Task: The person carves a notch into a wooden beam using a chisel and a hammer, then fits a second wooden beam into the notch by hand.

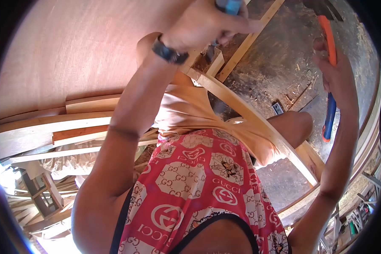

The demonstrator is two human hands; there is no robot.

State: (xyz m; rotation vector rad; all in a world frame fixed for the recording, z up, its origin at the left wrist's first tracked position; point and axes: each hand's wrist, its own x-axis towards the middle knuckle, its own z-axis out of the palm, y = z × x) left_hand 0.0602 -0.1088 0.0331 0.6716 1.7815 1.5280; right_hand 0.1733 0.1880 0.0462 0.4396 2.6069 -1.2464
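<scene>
My left hand, with a dark watch on its wrist, is closed around a blue-handled chisel. The lower part of the tool is mostly hidden by my fingers and sits over the corner of a wooden frame. To the right, my right hand grips a claw hammer by its orange and blue handle. The hammer's dark head points up at the top edge of the view, apart from the chisel. A pale wooden bar of the frame runs across my lap, between my legs.
A large plywood sheet fills the upper left, with stacked boards along its edge. Wood shavings lie on the concrete floor. A small metal piece lies near my knee. Timber is piled at the lower left.
</scene>
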